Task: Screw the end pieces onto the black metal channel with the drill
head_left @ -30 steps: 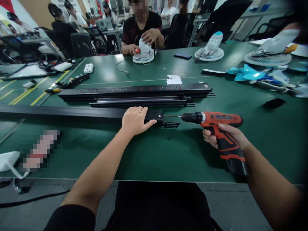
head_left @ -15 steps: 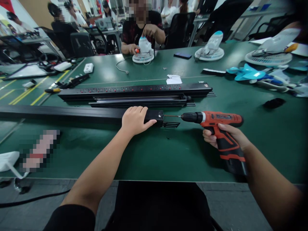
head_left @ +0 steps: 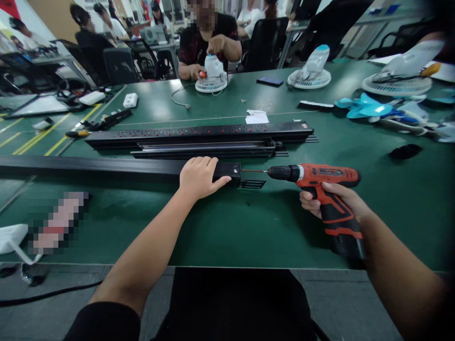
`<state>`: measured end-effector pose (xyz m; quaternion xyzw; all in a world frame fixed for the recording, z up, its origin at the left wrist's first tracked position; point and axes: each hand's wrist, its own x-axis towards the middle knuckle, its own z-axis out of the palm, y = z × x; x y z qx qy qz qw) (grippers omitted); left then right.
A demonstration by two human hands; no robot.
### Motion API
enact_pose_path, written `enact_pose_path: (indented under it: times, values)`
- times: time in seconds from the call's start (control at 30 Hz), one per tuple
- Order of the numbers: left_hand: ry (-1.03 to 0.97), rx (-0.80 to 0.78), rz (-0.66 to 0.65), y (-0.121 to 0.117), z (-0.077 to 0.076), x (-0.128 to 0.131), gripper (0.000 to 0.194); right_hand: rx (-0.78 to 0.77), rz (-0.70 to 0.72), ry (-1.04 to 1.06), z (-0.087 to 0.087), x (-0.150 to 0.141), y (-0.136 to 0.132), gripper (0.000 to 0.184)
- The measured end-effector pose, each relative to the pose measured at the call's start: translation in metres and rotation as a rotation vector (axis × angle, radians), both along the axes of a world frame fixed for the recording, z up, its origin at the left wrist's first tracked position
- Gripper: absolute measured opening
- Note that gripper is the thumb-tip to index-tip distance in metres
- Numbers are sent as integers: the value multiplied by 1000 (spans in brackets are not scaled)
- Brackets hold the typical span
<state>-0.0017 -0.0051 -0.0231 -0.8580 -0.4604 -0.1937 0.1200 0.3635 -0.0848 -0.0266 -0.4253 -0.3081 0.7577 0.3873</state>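
Note:
My left hand (head_left: 199, 179) lies over the right end of a long black bar (head_left: 142, 166), its fingers across the top and thumb along the near side, holding it against the table. My right hand (head_left: 336, 201) is wrapped round the grip of an orange and black cordless drill (head_left: 325, 175), a finger at the trigger. The drill lies level, pointing left. Its thin, long bit (head_left: 254, 171) reaches the end face of the bar; the exact contact point is too small to make out. A slotted black bracket (head_left: 252, 184) sticks out below that end.
Behind the bar lie a black power strip (head_left: 199, 134) with red-marked outlets and black rails (head_left: 206, 150). Blue fan blades (head_left: 366, 108) and white fan parts (head_left: 309, 78) are at the right. Across the green table (head_left: 270, 237), another person works on a fan (head_left: 212, 78).
My hands, the drill and the bar hold almost the same place. Across the table, the other person's raised hand has shifted from the fan's side to above its top.

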Motion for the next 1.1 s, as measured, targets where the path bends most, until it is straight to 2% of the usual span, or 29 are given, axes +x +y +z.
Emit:
enact_pose_path:
  times: [0.77, 1.1]
  values:
    - [16, 27, 23, 0, -1, 3, 64, 28, 10, -10, -4, 4, 1, 33]
    - [20, 57, 14, 0, 1, 3, 64, -15, 27, 71, -8, 8, 1, 32]
